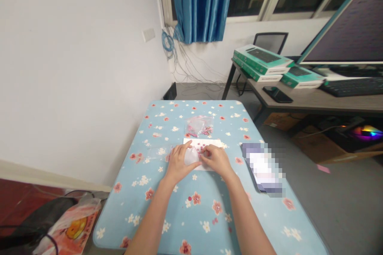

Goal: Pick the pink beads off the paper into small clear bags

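Note:
My left hand [178, 163] curves its thumb and fingers around a whitish, rounded piece [190, 157] lying over a white sheet [216, 142]. What this piece is, I cannot make out. Touching its right side, my right hand [216, 160] has its fingertips pinched together; whatever is between them is too small to name. Several small pink-red beads [201, 145] lie on the sheet just beyond the fingers. Behind the sheet rests a clear plastic bag [199, 124] with more pink and reddish beads at its near edge.
A phone [263, 167], its screen blurred out, lies on the right of the flowered table [209, 223]. Clear plastic [155, 152] lies left of my hands. On the desk [269, 101] at right are green boxes [263, 61], a black phone [277, 94] and a monitor [350, 28].

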Demonstrator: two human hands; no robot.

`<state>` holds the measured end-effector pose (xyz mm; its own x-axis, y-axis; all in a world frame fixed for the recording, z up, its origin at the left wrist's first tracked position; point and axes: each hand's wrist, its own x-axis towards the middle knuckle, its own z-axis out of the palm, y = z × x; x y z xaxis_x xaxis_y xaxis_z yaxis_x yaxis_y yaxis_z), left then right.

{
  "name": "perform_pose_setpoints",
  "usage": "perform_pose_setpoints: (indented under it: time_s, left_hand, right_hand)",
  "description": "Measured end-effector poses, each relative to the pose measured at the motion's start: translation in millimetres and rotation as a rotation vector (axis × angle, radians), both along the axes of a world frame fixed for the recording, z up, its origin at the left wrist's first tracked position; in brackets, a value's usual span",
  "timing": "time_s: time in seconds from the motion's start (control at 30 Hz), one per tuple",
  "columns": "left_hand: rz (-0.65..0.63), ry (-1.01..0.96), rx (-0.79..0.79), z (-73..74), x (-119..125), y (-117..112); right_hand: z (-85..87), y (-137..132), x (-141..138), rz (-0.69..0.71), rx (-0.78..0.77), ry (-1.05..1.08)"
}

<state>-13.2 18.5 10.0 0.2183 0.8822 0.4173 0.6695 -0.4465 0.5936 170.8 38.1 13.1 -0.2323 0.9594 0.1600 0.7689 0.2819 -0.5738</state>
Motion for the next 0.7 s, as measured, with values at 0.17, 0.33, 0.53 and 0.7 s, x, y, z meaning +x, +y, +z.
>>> perform_pose_setpoints:
  time_s: [0.17, 0.33, 0.53, 0.7]
  left_hand:
    - [0.001, 0.007, -0.001, -0.4, 0.1, 0.3]
    - [0.006, 0.010, 0.016, -0.2, 0.2, 0.4]
    - [0.003, 0.006, -0.008, 1.4, 0.0, -0.5]
    - [0.003, 0.012, -0.003, 1.4, 0.3, -0.6]
  right_hand:
    - [-1.6, -0.1, -2.4, 0.011, -0.014, -0.006]
    - [-3.9, 0.6, -3.0, 0.013, -0.014, 0.007]
    - [-6.8, 2.1, -0.7, 0.019, -0.040, 0.135]
    - [-1.7, 1.8, 2.3, -0.009, -0.110, 0.452]
